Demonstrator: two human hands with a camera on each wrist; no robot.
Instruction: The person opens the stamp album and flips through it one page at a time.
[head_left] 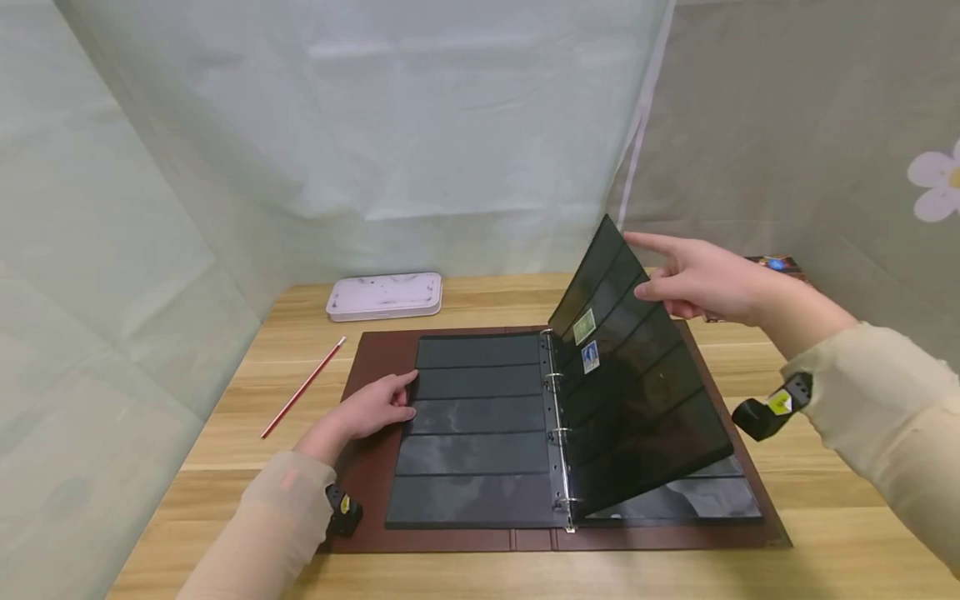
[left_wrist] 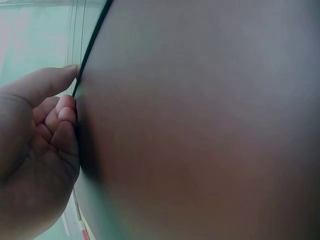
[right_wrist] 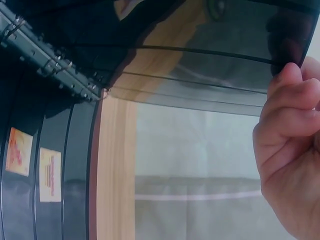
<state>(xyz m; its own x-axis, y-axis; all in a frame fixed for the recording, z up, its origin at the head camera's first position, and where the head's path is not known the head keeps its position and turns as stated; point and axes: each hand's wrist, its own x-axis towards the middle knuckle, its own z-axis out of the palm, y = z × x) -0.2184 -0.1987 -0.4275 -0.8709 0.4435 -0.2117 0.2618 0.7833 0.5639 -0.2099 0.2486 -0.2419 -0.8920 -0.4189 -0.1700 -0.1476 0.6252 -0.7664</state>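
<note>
A brown ring-bound stamp album [head_left: 378, 367] lies spread on the table, its black stock pages strapped with clear strips. In the head view, my right hand [head_left: 712, 279] pinches the outer edge of a raised black page [head_left: 637, 400], which tilts up from the metal rings [head_left: 558, 433]. A green stamp [head_left: 584, 327] and a blue stamp [head_left: 591, 357] sit on that page near the rings. My left hand [head_left: 375, 406] rests at the outer edge of the flat left page [head_left: 472, 417], index finger and thumb touching it. The right wrist view shows an orange stamp [right_wrist: 20, 151] and a cream stamp [right_wrist: 50, 175] on a page underneath.
A whitish tin case [head_left: 385, 296] stands at the back left of the wooden table [head_left: 247, 379]. Left of the album lies a red pencil [head_left: 303, 387]. Behind my right wrist, a dark printed item [head_left: 780, 264] is partly hidden. Pale fabric [head_left: 465, 142] hangs behind the table.
</note>
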